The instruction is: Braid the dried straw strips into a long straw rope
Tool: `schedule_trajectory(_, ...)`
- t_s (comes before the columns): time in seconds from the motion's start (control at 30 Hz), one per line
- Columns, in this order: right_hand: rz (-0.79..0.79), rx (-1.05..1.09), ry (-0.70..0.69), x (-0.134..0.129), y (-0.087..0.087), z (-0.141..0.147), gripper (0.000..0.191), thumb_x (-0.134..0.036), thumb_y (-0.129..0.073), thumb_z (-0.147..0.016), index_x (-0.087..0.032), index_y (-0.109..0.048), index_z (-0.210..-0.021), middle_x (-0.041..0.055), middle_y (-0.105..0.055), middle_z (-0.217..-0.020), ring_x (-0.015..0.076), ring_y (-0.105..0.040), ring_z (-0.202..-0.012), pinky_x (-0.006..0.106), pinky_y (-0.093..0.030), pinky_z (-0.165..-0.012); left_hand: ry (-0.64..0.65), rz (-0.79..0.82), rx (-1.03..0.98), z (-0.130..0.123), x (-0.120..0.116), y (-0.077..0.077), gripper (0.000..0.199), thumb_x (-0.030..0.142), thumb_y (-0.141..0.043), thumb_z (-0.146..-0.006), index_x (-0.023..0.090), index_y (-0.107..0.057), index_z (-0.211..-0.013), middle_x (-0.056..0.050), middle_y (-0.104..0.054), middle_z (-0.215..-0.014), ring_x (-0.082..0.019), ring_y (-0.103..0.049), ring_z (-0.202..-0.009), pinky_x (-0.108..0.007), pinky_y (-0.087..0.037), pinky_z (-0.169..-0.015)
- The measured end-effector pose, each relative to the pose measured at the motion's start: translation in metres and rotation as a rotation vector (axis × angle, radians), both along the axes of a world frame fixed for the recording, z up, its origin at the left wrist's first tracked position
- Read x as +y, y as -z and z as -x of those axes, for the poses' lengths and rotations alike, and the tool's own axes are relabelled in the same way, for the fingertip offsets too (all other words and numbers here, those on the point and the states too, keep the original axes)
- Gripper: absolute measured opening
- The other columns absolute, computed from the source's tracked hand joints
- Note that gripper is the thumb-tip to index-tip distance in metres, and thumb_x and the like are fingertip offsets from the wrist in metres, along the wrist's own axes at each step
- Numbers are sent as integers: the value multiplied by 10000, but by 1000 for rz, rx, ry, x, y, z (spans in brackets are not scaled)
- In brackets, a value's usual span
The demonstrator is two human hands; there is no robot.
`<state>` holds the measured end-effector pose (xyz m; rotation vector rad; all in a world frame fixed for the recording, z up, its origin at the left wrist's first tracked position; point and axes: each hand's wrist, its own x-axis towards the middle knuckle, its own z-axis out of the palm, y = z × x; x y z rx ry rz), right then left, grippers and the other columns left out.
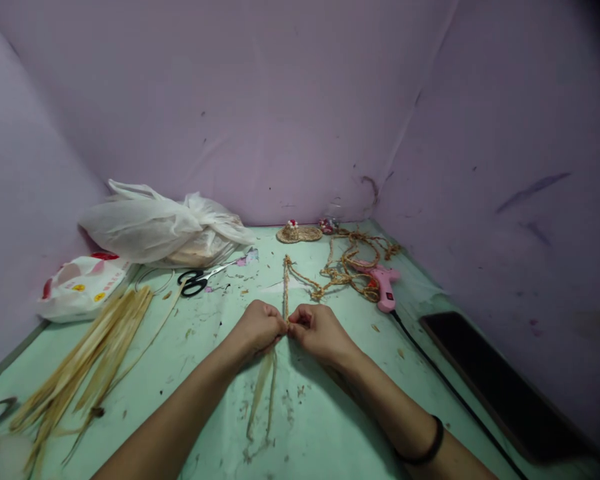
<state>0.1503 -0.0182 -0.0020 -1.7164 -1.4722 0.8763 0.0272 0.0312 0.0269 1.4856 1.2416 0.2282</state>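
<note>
My left hand (259, 325) and my right hand (319, 328) meet at the middle of the table, both closed in a pinch on the near end of a braided straw cord (287, 287). From there the cord runs straight away from me, turns at a knot and trails right into a loose tangle. Below my hands hang the unbraided straw strands (263, 387), spread toward me on the green surface. My fingers partly hide the spot where braid and strands join.
Dry straw strips (87, 363) lie at the left near black-handled scissors (195, 282). Behind them are a white plastic bag (165, 227) and a printed white packet (83, 287). A small woven piece (300, 233) sits at the back. Right are a pink glue gun (384, 287) and a dark flat slab (500, 387).
</note>
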Motion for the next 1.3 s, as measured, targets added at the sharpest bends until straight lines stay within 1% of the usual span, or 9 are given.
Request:
schedule_trajectory(0.13, -15, -272, 54, -8, -19, 4, 124, -167, -504, -656, -150, -627, -650, 39, -631, -611, 124, -521, -564, 208, -309, -498, 28, -290, 67, -2, 1, 11, 97, 125, -451, -512, 125, -518, -442, 38, -380, -385, -53, -311, -396, -189, -206, -392)
schedule_trajectory(0.27, 58, -498, 119, -18, -41, 14, 170, -175, -488, -658, -164, -657, -670, 77, -655, -652, 158, -555, -597, 232, -291, -502, 37, -409, 114, -2, -1, 15, 126, 155, -435, -516, 122, -533, -444, 25, -380, -414, -79, -357, -455, -200, -223, -422)
schedule_trajectory(0.43, 114, -671, 9, -28, -56, 29, 217, -171, -460, -669, -155, -674, -704, 116, -670, -702, 192, -590, -619, 258, -281, -498, -6, -362, 65, -1, -2, 11, 150, 148, -403, -499, 119, -537, -437, 26, -374, -401, -86, -361, -443, -201, -239, -429)
schedule_trajectory(0.63, 70, -725, -98, -33, -54, 41, 215, -163, -481, -681, -151, -668, -786, 110, -675, -758, 201, -606, -645, 264, -293, -513, -7, -211, -35, 2, 0, 0, 168, 111, -403, -470, 108, -570, -453, 17, -433, -389, -77, -371, -417, -192, -259, -416)
schedule_trajectory(0.77, 74, -668, -159, -32, -55, 41, 230, -164, -504, -670, -142, -667, -831, 124, -674, -761, 197, -591, -627, 266, -280, -508, 8, -30, -49, 7, 5, -8, 80, 103, -459, -463, 111, -534, -438, 45, -372, -335, -41, -259, -343, -190, -182, -368)
schedule_trajectory(0.87, 55, -519, -171, -26, -60, 25, 177, -242, -507, -695, -161, -665, -692, 88, -653, -646, 165, -542, -554, 255, -269, -487, 35, 56, -100, 10, 8, -13, 37, 119, -485, -473, 117, -516, -452, 54, -355, -326, -32, -231, -315, -192, -136, -354)
schedule_trajectory(1.03, -18, -58, 150, -6, -53, -11, 181, -246, -461, -719, -153, -592, -636, 41, -600, -600, 125, -501, -530, 225, -308, -480, 34, 114, -137, 11, 7, -18, 79, 186, -551, -496, 114, -522, -487, 56, -363, -344, -26, -225, -309, -192, -124, -355)
schedule_trajectory(1.2, 246, 372, 49, 4, -30, 1, 84, -198, -444, -698, -161, -514, -669, -20, -504, -487, 86, -417, -394, 207, -292, -413, 60, 102, -171, 10, 7, -14, 89, 201, -546, -490, 121, -509, -477, 59, -352, -339, -27, -222, -310, -198, -119, -356)
schedule_trajectory(1.3, 297, 369, 42, 3, -26, 13, 92, -186, -440, -696, -164, -474, -613, -69, -368, -394, 57, -291, -333, 197, -221, -378, 70, 77, -183, 10, 8, -11, 91, 192, -535, -486, 129, -480, -451, 59, -344, -340, -27, -223, -315, -201, -122, -362)
